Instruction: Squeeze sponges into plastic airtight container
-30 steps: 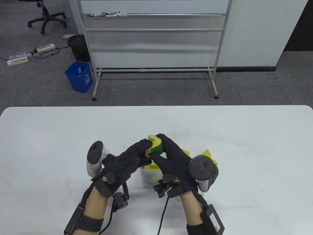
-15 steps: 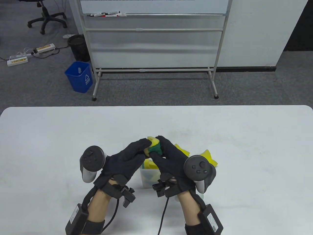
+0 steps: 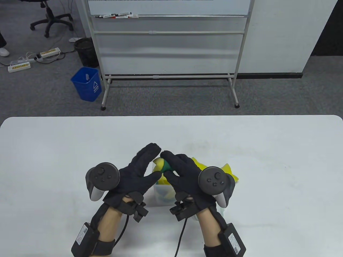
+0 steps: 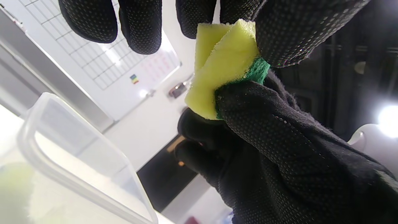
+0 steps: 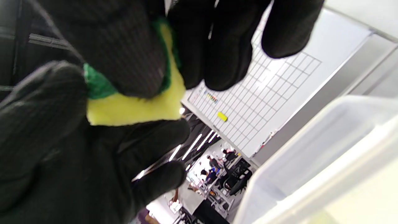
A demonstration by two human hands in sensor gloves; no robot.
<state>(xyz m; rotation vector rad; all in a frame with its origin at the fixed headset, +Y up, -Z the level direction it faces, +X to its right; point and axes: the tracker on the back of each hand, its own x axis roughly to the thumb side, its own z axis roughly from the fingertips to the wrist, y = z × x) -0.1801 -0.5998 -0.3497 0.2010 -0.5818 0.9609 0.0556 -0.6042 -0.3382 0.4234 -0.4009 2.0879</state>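
Note:
A yellow sponge with a green scrub side (image 3: 160,163) is folded and squeezed between both gloved hands, just above the clear plastic container (image 3: 163,190). My right hand (image 3: 167,164) grips it with thumb and fingers. My left hand (image 3: 156,160) presses its thumb on the sponge, its fingers stretched out past it. In the left wrist view the folded sponge (image 4: 224,62) sits between the two thumbs, with the container rim (image 4: 77,140) below left. The right wrist view shows the sponge (image 5: 133,109) and the container wall (image 5: 311,161). Sponge pieces lie inside the container (image 3: 166,197).
More yellow sponges (image 3: 199,163) (image 3: 231,171) lie on the white table (image 3: 268,160) just right of the container, partly hidden by my right hand. A whiteboard stand (image 3: 171,77) and a blue bin (image 3: 87,84) stand on the floor beyond the table.
Both hands came down toward the container with the sponge. The left hand turned palm down and its fingers stretched out. The sponge is more hidden between the hands.

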